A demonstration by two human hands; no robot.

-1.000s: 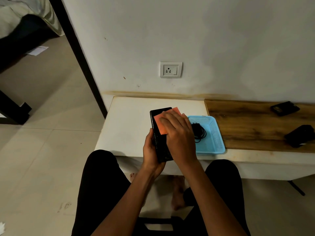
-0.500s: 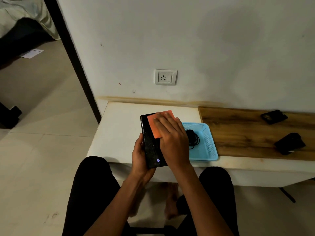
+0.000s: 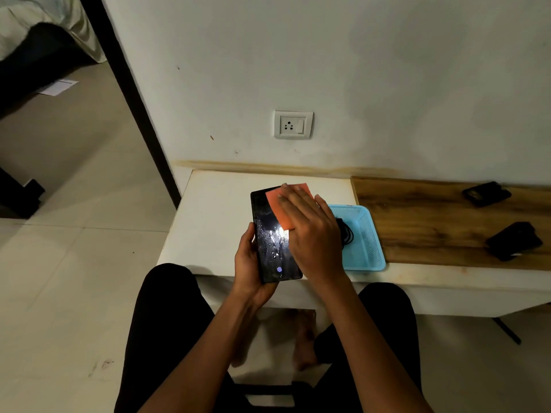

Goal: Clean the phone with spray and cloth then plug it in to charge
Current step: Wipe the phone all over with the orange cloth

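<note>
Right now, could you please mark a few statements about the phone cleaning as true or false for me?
1. The left hand grips the phone. True.
2. The right hand presses a blue cloth on the screen. False: the cloth is orange.
3. A charger cable lies in the blue basket. True.
4. A plug sits in the wall socket. False: the socket is empty.
5. The screen looks fully dry. False: droplets glint on it.

Left grip point(image 3: 249, 265) curled, right point(image 3: 310, 234) flat
</note>
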